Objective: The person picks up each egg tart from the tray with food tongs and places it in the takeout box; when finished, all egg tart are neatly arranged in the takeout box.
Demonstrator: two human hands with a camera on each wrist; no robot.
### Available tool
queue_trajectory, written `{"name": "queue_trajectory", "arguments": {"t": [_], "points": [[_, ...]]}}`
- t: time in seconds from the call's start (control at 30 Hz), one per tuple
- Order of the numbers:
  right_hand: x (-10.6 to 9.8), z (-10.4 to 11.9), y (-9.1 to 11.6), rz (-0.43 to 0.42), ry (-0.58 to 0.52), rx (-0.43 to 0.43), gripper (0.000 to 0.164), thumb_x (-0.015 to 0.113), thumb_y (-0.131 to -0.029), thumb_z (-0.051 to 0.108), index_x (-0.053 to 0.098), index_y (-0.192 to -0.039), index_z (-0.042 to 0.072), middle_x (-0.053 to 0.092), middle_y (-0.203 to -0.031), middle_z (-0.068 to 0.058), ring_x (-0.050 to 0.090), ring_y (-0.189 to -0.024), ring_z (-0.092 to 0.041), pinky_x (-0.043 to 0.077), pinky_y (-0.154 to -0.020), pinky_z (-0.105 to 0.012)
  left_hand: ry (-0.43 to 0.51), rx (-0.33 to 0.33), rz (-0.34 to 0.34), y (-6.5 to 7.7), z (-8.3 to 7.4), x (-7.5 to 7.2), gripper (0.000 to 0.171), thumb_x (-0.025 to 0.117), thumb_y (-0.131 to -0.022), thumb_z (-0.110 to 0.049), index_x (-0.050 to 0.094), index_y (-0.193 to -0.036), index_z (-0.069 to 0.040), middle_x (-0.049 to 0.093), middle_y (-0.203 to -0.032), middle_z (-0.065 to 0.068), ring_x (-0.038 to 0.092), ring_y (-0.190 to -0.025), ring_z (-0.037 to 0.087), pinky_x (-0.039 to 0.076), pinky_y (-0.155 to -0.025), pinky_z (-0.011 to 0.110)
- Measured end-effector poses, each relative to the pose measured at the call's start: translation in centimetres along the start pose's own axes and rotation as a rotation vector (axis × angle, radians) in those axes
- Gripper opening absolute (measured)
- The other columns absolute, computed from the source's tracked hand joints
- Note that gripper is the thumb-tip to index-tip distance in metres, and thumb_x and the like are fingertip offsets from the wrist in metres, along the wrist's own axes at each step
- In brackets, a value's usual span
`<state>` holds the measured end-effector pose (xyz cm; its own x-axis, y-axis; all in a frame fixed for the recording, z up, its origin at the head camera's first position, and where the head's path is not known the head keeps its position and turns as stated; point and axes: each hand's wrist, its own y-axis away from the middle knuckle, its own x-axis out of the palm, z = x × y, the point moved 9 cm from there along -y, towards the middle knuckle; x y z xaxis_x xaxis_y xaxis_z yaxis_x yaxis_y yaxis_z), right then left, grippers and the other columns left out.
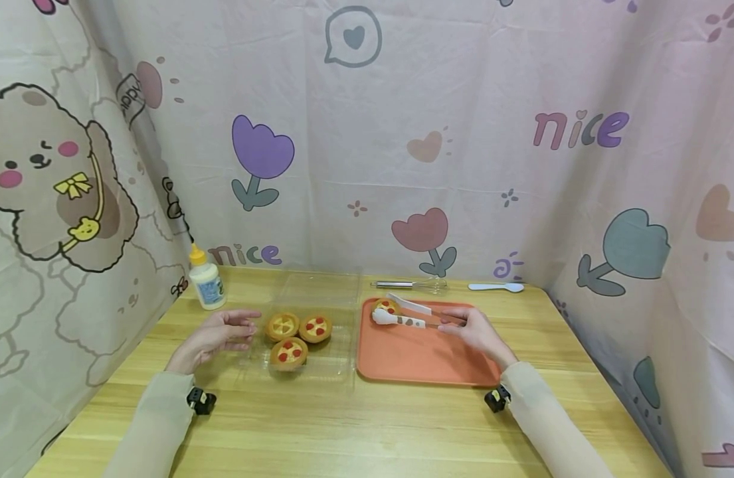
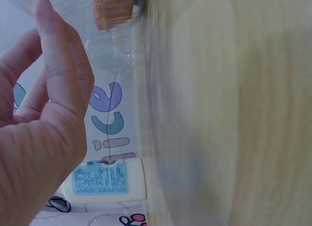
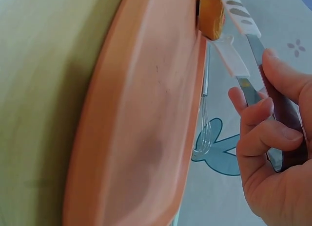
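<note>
My right hand (image 1: 477,332) grips a pair of tongs (image 3: 282,109) with white tips and metal arms. The tips stand on either side of a tart (image 1: 386,305) at the back left of the orange tray (image 1: 426,362); I cannot tell whether both touch it. On the left, a clear plastic container (image 1: 337,372) with a raised clear lid (image 1: 319,289) holds three tarts (image 1: 289,354), two with red pieces and one with yellow. My left hand (image 1: 223,332) is beside the container's left edge, fingers loosely bent and holding nothing; contact with the plastic is unclear.
A white bottle with a yellow cap (image 1: 208,282) stands at the back left. A whisk (image 1: 408,285) and a pale blue spoon (image 1: 496,287) lie along the back edge of the wooden table (image 1: 343,431). Printed curtains (image 1: 367,133) hang behind and at both sides.
</note>
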<state>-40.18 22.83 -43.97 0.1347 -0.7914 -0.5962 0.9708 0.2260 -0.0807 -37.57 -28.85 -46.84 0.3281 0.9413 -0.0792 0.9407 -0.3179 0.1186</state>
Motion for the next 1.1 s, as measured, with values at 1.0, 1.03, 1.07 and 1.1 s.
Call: {"name": "queue_trajectory", "arguments": {"t": [1.0, 1.03, 1.07, 1.1], "points": [[-0.2, 0.37, 0.73, -0.03, 0.033, 0.015, 0.04, 0.075, -0.087, 0.028, 0.068, -0.125, 0.02, 0.068, -0.125, -0.008, 0.065, -0.081, -0.013, 0.056, -0.068, -0.023, -0.02, -0.01, -0.015, -0.25, 0.15, -0.07, 0.055, 0.058, -0.097, -0.006, 0.035, -0.145, 0.009, 0.063, -0.105, 0.007, 0.068, -0.092, 0.021, 0.061, -0.081, 0.035], [-0.15, 0.48, 0.72, -0.025, 0.036, 0.008, 0.04, 0.074, -0.087, 0.029, 0.068, -0.126, 0.02, 0.068, -0.126, -0.007, 0.062, -0.079, -0.011, 0.054, -0.065, -0.022, -0.019, -0.008, -0.014, -0.21, 0.16, -0.08, 0.055, 0.058, -0.097, -0.006, 0.035, -0.145, 0.009, 0.063, -0.105, 0.006, 0.068, -0.092, 0.021, 0.061, -0.081, 0.036], [-0.09, 0.57, 0.71, -0.02, 0.036, 0.0, 0.041, 0.074, -0.087, 0.029, 0.067, -0.127, 0.021, 0.067, -0.127, -0.008, 0.06, -0.076, -0.01, 0.051, -0.062, -0.022, -0.018, -0.006, -0.013, -0.18, 0.16, -0.09, 0.055, 0.058, -0.097, -0.006, 0.036, -0.145, 0.009, 0.063, -0.104, 0.005, 0.068, -0.092, 0.021, 0.061, -0.081, 0.036], [-0.08, 0.65, 0.71, -0.019, 0.031, -0.005, 0.041, 0.074, -0.087, 0.03, 0.068, -0.126, 0.021, 0.068, -0.126, -0.008, 0.059, -0.074, -0.01, 0.05, -0.06, -0.022, -0.015, -0.005, -0.014, -0.15, 0.17, -0.1, 0.055, 0.058, -0.097, -0.006, 0.036, -0.145, 0.009, 0.063, -0.104, 0.005, 0.068, -0.092, 0.021, 0.061, -0.082, 0.036]]}}
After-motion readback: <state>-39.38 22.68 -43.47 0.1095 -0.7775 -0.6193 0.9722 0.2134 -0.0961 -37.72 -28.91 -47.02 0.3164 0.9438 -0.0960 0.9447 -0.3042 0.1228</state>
